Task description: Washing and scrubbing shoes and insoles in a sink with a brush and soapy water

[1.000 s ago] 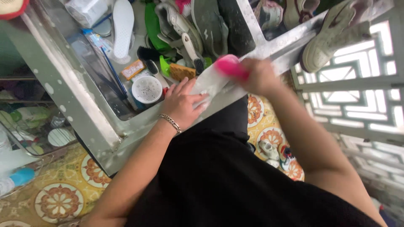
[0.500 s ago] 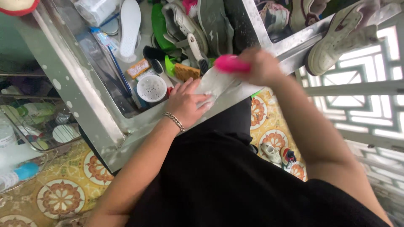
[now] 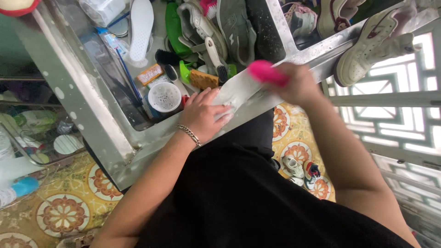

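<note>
Insole (image 3: pixel 236 92), pale and flat, lies on the front rim of the steel sink (image 3: pixel 69 98), at twelve o'clock from our body. We judge it light, thin and floppy, likely slick when wet, so it is best pinned flat with the palm near its edge. Our left hand (image 3: pixel 204 115) presses on it with fingers spread and flat. Our right hand (image 3: pixel 298 85), at one o'clock, has its fingers closed around a pink brush (image 3: pixel 266 73) over the insole. We count one insole under the hands, a second white insole (image 3: pixel 140 27) at eleven o'clock in the basin, one pink brush, and one round white lid (image 3: pixel 164 97) at ten o'clock.
</note>
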